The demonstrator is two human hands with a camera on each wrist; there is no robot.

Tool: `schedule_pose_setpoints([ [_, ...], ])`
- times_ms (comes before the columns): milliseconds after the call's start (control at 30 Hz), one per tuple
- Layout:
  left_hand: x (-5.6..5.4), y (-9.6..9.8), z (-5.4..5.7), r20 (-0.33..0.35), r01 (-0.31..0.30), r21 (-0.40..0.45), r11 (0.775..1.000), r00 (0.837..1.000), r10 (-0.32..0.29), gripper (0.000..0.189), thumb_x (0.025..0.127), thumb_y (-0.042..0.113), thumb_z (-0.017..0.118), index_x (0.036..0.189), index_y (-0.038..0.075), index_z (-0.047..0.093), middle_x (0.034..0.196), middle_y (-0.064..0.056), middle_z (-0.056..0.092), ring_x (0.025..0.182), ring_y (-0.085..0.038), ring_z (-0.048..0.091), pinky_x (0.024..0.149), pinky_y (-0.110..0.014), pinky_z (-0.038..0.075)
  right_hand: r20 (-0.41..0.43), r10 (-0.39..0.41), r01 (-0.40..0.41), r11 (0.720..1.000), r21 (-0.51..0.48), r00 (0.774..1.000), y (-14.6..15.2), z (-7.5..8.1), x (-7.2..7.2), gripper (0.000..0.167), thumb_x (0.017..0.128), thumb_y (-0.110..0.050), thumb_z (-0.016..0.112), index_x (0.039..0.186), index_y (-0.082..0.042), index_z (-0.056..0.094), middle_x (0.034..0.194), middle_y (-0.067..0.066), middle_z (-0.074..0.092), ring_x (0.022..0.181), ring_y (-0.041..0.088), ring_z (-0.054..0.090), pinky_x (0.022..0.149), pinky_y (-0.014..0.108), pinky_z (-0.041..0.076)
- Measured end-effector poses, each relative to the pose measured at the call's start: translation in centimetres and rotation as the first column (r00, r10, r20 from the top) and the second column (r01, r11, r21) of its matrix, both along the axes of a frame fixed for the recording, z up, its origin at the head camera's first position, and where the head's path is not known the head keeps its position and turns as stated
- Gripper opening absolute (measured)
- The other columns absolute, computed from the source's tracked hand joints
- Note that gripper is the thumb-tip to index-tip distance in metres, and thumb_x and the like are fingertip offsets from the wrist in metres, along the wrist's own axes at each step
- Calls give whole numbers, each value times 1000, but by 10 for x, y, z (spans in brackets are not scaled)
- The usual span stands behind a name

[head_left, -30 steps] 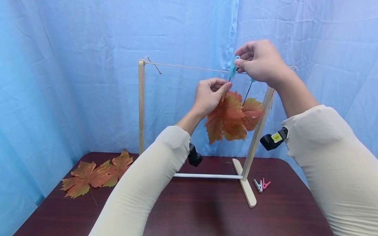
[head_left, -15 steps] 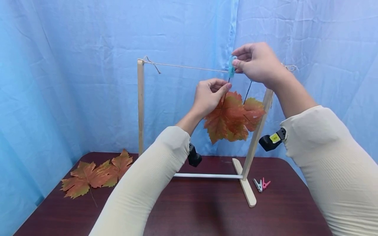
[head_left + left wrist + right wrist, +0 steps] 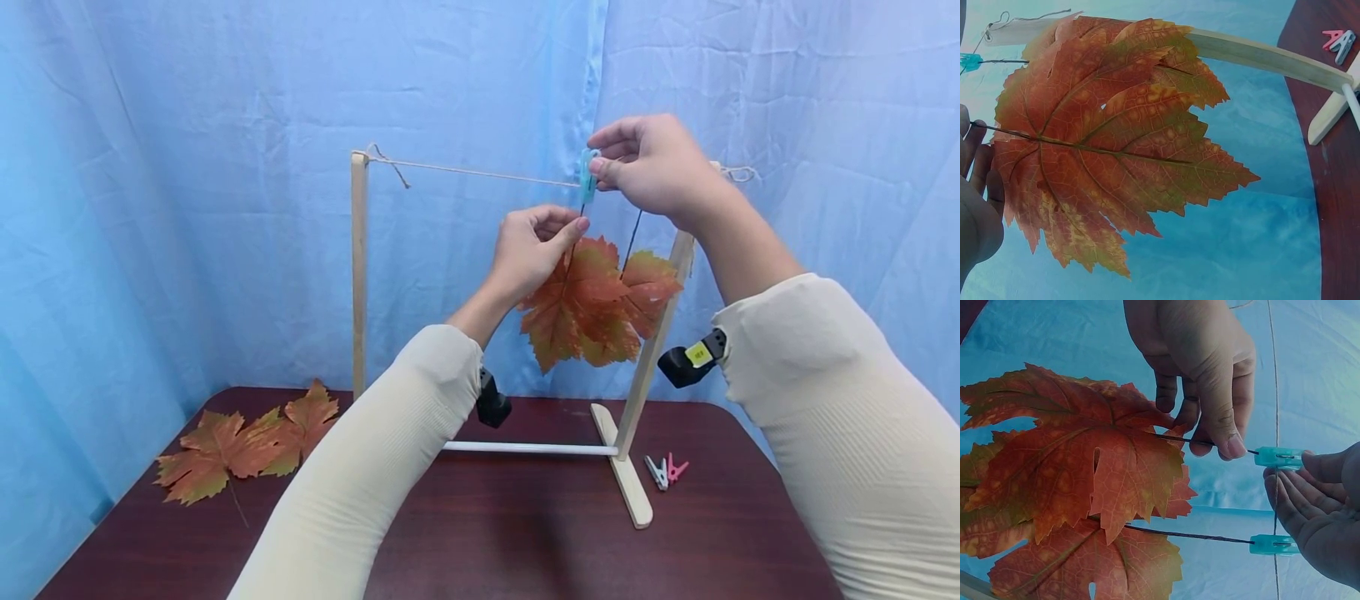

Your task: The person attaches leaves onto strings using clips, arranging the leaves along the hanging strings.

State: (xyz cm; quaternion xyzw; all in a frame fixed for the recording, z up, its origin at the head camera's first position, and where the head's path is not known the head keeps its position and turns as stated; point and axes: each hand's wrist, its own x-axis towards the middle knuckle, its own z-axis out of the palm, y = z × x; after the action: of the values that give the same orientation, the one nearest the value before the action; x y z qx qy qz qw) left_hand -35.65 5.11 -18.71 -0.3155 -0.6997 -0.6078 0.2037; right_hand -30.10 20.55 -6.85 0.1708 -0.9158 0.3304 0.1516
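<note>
The maple-shaped leaf (image 3: 557, 310) is red-orange, mottled with yellow-green towards its jagged edges, and dark-veined; it hangs below the string (image 3: 472, 172), overlapping a second leaf (image 3: 654, 292) whose stem runs to another clip (image 3: 1267, 544). The person's left hand (image 3: 528, 250) pinches the front leaf's dark stem (image 3: 1169, 437) just under the turquoise clothespin (image 3: 587, 177). The right hand (image 3: 660, 171) grips that clothespin at the string, thumb against fingers.

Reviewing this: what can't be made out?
Head view: second turquoise plastic clothespin, hidden by right hand.
Head view: foot of pale wooden left post, behind cream left sleeve.
Left wrist view: left hand, partly cut off by left edge.
Head view: print on yellow label, too small.
</note>
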Motion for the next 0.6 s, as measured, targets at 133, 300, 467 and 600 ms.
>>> schedule_pose_setpoints([
  [133, 0, 0, -3, -8, 5, -3, 1000, 1000, -5, 27, 97, 30, 72, 110, 6, 78, 92, -3, 76, 84, -15, 68, 78, -24, 55, 4, 5, -5, 1000, -2, 1000, 1, -1, 1, 47, 109, -23, 51, 151, -4, 47, 142, 18, 57, 124, 32, 63, 108, 46, 46],
  [300, 0, 1, -5, -2, 7, 0, 1000, 1000, -7, 28, 97, 30, 73, 111, 6, 78, 93, -2, 75, 85, -15, 68, 78, -24, 55, 11, 5, -5, 1000, 1, 1000, 2, -2, 0, 47, 108, -23, 52, 151, -5, 47, 144, 18, 56, 124, 31, 63, 109, 49, 44],
  [467, -1, -1, -8, -3, 22, 13, 1000, 1000, -22, 26, 98, 27, 72, 110, 5, 78, 95, -4, 76, 85, -16, 68, 77, -25, 56, 9, -1, 1, 1000, 7, 1000, 1, -3, -1, 46, 108, -23, 53, 150, -3, 49, 141, 18, 58, 124, 31, 62, 110, 50, 44],
  [600, -1, -2, -8, 2, 25, 18, 1000, 1000, -25, 26, 97, 26, 73, 109, 4, 78, 96, -6, 76, 84, -17, 68, 77, -26, 56, 9, -2, 2, 1000, 14, 1000, 0, -3, 0, 46, 108, -24, 53, 148, -2, 51, 139, 18, 59, 125, 31, 63, 110, 50, 44],
])
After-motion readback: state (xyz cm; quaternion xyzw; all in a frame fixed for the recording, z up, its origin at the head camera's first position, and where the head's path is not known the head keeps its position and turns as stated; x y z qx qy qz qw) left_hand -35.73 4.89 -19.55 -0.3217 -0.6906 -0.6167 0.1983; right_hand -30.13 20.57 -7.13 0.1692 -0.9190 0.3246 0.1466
